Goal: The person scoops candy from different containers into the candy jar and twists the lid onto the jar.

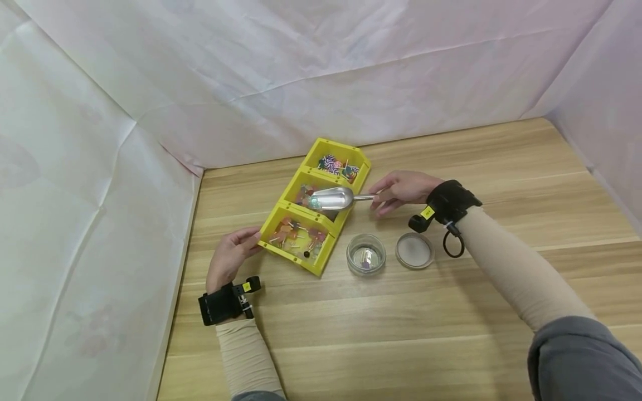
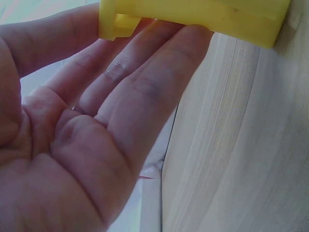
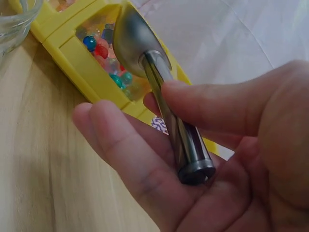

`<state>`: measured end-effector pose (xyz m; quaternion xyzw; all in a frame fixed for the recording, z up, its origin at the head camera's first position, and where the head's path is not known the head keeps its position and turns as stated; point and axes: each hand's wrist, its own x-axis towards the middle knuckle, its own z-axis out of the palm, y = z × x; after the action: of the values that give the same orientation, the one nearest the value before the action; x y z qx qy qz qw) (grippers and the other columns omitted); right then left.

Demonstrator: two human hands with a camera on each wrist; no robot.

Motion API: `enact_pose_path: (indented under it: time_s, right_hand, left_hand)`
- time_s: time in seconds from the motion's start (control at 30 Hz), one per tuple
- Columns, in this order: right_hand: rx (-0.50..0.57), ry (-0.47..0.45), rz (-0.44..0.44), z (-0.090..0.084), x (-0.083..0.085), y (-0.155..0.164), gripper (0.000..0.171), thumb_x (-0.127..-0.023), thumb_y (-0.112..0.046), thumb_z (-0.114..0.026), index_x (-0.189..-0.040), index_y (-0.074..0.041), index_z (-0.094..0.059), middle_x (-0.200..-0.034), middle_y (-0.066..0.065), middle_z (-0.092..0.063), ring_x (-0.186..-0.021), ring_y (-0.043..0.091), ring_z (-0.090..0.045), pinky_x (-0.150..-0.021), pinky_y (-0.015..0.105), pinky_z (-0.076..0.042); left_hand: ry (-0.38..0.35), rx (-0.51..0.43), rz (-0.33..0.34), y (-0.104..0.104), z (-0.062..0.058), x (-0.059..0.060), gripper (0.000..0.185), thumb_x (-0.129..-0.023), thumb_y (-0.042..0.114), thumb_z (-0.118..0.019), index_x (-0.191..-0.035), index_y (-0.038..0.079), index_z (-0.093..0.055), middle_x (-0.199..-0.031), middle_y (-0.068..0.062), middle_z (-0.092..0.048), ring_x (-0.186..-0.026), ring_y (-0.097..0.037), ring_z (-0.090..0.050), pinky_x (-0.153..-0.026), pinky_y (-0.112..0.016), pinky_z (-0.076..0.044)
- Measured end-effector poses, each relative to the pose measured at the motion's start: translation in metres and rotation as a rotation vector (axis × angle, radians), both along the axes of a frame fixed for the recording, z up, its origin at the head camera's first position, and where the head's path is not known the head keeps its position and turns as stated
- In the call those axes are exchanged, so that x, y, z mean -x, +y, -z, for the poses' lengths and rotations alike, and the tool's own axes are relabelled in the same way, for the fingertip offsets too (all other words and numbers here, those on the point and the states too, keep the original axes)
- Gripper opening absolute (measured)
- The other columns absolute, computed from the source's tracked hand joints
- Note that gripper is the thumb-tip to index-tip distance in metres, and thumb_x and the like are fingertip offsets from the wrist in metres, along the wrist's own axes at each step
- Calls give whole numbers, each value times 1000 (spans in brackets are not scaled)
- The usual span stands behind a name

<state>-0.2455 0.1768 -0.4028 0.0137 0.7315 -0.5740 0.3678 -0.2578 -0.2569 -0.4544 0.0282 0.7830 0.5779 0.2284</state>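
Note:
My right hand pinches the handle of a metal scoop between thumb and fingers. The scoop lies level over the middle compartment of a yellow three-part bin, with a few pale green beads at its tip. Small colourful round beads fill that compartment. At the bin's near left corner, my left hand grips the edge, thumb on one side and fingers on the other. Swirl lollipop pieces lie in the far compartment; small stick-ended lollipop pieces lie in the near one.
A lidless glass jar stands right of the bin, with something small and purple inside. Beside it a round lid lies flat on the wooden table. White cloth hangs behind the table and along its sides.

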Motion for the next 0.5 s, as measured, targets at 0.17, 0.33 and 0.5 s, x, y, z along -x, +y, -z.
enact_pose_path:
  time_s: [0.17, 0.33, 0.5]
  right_hand:
    - [4, 20, -47, -4, -3, 8, 43, -102, -2, -50, -142, 12, -42, -132, 35, -54, -103, 29, -69, -100, 40, -54]
    - [-25, 29, -88, -11, -7, 16, 41, -101, -3, -52, -140, 10, -46, -128, 30, -59, -104, 29, -69, -98, 38, -55]
    - [-34, 29, -118, -17, -12, 22, 41, -102, -4, -52, -139, 10, -47, -127, 30, -60, -106, 32, -68, -103, 44, -52]
  left_hand:
    - [-8, -4, 4, 0, 0, 0, 38, -102, 19, -57, -135, 0, -59, -138, -20, -58, -121, -30, -60, -100, -38, -54]
    - [-11, -3, 5, -1, 0, 1, 38, -102, 18, -57, -135, -1, -58, -139, -21, -57, -120, -29, -61, -100, -38, -54]
    - [-18, 2, 3, -2, 0, 1, 38, -103, 18, -56, -136, -1, -57, -139, -21, -56, -120, -28, -61, -101, -38, -53]
